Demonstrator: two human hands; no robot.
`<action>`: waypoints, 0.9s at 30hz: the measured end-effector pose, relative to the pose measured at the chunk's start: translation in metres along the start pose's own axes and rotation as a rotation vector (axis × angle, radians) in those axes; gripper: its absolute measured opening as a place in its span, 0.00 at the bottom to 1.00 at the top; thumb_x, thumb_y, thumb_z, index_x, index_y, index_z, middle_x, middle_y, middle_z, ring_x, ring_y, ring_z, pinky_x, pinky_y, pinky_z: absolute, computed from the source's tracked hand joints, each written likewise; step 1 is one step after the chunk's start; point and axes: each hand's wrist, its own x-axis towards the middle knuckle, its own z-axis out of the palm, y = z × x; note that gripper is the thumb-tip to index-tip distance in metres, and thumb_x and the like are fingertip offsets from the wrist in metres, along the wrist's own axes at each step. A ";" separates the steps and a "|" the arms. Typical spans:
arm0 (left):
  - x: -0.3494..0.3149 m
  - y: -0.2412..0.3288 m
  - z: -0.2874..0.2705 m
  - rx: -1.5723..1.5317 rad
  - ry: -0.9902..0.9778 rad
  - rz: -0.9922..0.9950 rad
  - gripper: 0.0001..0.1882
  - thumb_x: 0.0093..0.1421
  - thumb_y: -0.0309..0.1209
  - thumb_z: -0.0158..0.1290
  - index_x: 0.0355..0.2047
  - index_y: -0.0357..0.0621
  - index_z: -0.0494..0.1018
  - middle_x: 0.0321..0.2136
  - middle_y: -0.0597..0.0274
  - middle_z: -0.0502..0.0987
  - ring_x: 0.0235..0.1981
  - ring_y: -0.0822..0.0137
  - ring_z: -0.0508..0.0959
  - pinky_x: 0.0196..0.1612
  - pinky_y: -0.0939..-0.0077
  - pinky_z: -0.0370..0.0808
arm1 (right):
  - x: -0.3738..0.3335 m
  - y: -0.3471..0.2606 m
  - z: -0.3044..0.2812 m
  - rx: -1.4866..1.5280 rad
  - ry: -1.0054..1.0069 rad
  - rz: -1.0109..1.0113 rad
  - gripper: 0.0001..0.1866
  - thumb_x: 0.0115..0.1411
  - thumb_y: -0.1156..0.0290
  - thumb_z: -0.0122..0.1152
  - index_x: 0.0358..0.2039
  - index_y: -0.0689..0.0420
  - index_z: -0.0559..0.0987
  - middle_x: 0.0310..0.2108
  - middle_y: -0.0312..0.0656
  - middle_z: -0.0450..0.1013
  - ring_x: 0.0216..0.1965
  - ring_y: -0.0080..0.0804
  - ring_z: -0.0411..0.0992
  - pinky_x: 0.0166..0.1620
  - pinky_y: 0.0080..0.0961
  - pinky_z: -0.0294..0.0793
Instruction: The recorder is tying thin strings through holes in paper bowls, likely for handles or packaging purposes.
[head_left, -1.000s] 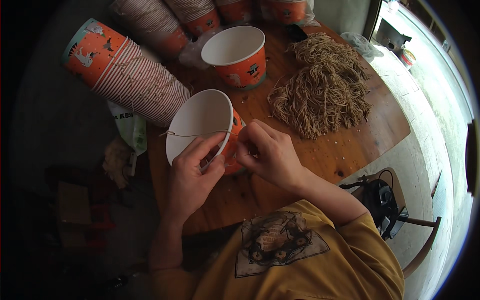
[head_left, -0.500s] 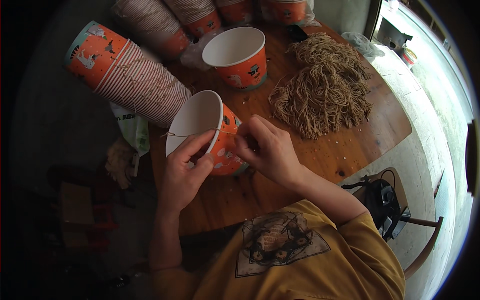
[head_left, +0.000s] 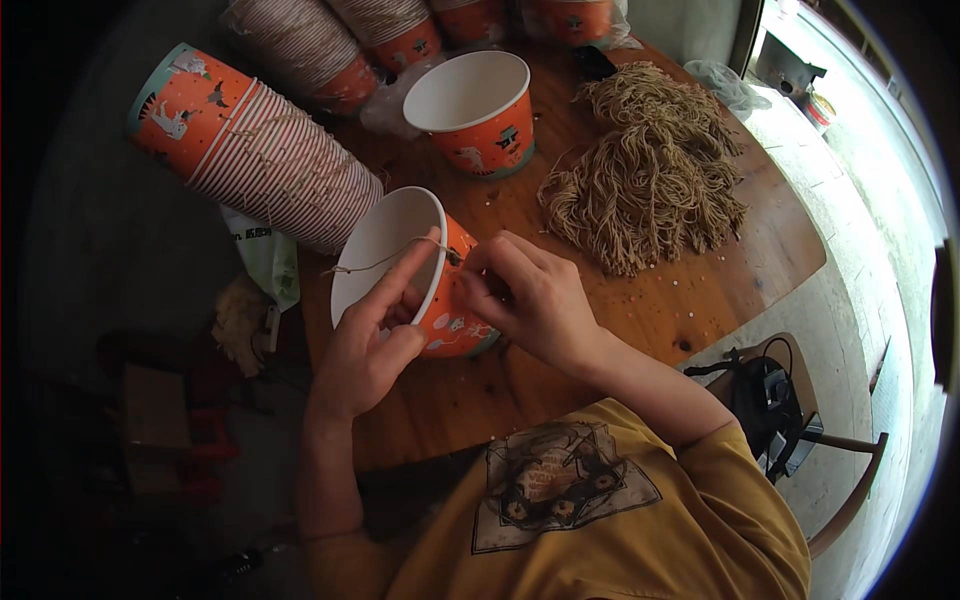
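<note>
An orange paper bucket with a white inside lies tipped on the table in front of me, its mouth facing left. My left hand grips its near rim, with the index finger stretched up along the edge. A thin tan cord runs across the mouth and over the rim to the printed outside wall. There my right hand is closed in a pinch at the cord's end; the fingertips partly hide what they hold. Behind stands a second orange bucket, upright.
A long stack of nested orange buckets with cords leans at the left. More stacks stand at the back. A heap of tan cords covers the right part of the wooden table. A chair stands at the right.
My left index finger has straightened up along the rim, and the cord now bows higher over it. The held bucket has shifted slightly downward. My right hand stays at the outside wall.
</note>
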 end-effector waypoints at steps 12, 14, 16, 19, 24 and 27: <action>0.000 -0.004 0.001 -0.006 -0.013 -0.022 0.35 0.51 0.18 0.41 0.64 0.38 0.55 0.34 0.66 0.69 0.33 0.77 0.68 0.41 0.83 0.67 | 0.001 -0.002 -0.001 -0.032 -0.009 -0.023 0.06 0.53 0.76 0.63 0.27 0.58 0.73 0.24 0.41 0.71 0.23 0.34 0.73 0.26 0.27 0.73; 0.000 -0.007 0.001 -0.020 -0.021 -0.016 0.35 0.51 0.19 0.42 0.63 0.37 0.56 0.34 0.66 0.70 0.34 0.77 0.68 0.41 0.82 0.67 | 0.000 -0.002 -0.002 -0.042 -0.013 -0.033 0.06 0.52 0.76 0.63 0.27 0.58 0.73 0.24 0.41 0.71 0.23 0.34 0.73 0.26 0.27 0.73; 0.000 -0.006 0.003 -0.034 -0.030 -0.009 0.35 0.51 0.19 0.42 0.63 0.37 0.56 0.35 0.65 0.70 0.34 0.77 0.69 0.42 0.81 0.67 | -0.001 -0.001 -0.003 -0.069 -0.028 -0.050 0.06 0.52 0.76 0.63 0.28 0.58 0.73 0.23 0.40 0.70 0.23 0.35 0.73 0.26 0.28 0.73; 0.004 -0.008 0.004 -0.006 -0.085 0.023 0.30 0.55 0.20 0.43 0.61 0.35 0.58 0.36 0.65 0.71 0.36 0.77 0.70 0.43 0.81 0.68 | -0.004 -0.001 -0.009 -0.085 -0.053 -0.026 0.07 0.52 0.75 0.63 0.28 0.58 0.73 0.23 0.41 0.70 0.23 0.37 0.73 0.26 0.29 0.73; 0.019 -0.018 0.012 -0.024 -0.086 -0.004 0.13 0.65 0.27 0.45 0.48 0.36 0.68 0.34 0.66 0.74 0.36 0.79 0.71 0.42 0.81 0.70 | -0.017 -0.005 -0.021 -0.125 -0.109 0.015 0.06 0.53 0.74 0.62 0.29 0.58 0.73 0.25 0.43 0.70 0.25 0.43 0.72 0.26 0.33 0.72; 0.026 -0.026 0.017 0.073 -0.113 -0.052 0.07 0.67 0.26 0.44 0.42 0.37 0.68 0.34 0.68 0.73 0.37 0.79 0.71 0.43 0.83 0.69 | -0.026 -0.003 -0.021 -0.130 -0.125 0.037 0.06 0.54 0.72 0.62 0.29 0.58 0.73 0.25 0.43 0.70 0.25 0.44 0.72 0.26 0.35 0.72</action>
